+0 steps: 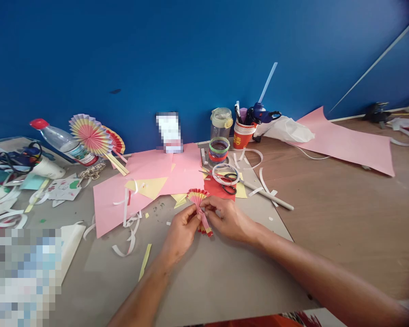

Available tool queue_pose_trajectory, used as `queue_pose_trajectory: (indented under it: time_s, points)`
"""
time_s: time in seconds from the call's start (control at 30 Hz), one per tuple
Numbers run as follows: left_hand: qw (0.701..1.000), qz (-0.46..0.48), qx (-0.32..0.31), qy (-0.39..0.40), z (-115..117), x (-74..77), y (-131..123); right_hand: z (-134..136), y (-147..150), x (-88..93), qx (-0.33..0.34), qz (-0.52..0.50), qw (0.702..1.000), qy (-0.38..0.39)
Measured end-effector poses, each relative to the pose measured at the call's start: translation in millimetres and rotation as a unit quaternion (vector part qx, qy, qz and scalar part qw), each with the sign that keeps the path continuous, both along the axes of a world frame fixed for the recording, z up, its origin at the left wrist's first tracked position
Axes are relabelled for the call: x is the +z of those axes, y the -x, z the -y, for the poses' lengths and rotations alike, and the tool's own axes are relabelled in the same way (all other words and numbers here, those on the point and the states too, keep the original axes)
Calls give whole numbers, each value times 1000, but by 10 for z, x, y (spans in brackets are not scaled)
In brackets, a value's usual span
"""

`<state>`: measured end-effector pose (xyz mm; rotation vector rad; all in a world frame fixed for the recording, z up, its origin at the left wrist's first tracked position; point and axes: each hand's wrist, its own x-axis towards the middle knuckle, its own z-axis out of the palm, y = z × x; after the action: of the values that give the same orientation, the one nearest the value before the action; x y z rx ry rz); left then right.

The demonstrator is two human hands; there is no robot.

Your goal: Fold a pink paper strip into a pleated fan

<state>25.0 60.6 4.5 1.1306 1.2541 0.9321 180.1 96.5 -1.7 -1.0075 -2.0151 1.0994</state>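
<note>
A pleated paper strip (198, 196) in pink, yellow and red is pinched at its middle, and its folds spread at both ends. My left hand (184, 227) is closed on its left side. From the right, my right hand (226, 218) grips the same middle part with thumb and fingers. The fingers of both hands nearly meet there. Just beyond my hands lie a red paper (220, 190) and scissors (229, 190) with black and red handles.
Pink sheets (150, 165) lie behind my hands, with paper strips around. At the back stand a phone (170, 131), a clear bottle (221, 122) and a red cup (243, 135). Finished fans (90, 135) and a red-capped bottle (59, 138) are left. A rod (269, 195) lies right.
</note>
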Motion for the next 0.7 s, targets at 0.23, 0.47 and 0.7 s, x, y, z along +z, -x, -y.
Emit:
queue_pose_trajectory:
  time_s: [0.23, 0.47, 0.7]
  points:
    - [998, 64, -4, 19, 7, 21, -35, -5, 12, 5, -2, -30, 999, 31]
    - [998, 57, 15, 26, 8, -77, -50, 7, 22, 54, 15, -13, 1000, -3]
    - [997, 71, 4, 24, 18, -34, -31, 9, 28, 16, 8, 28, 994, -102]
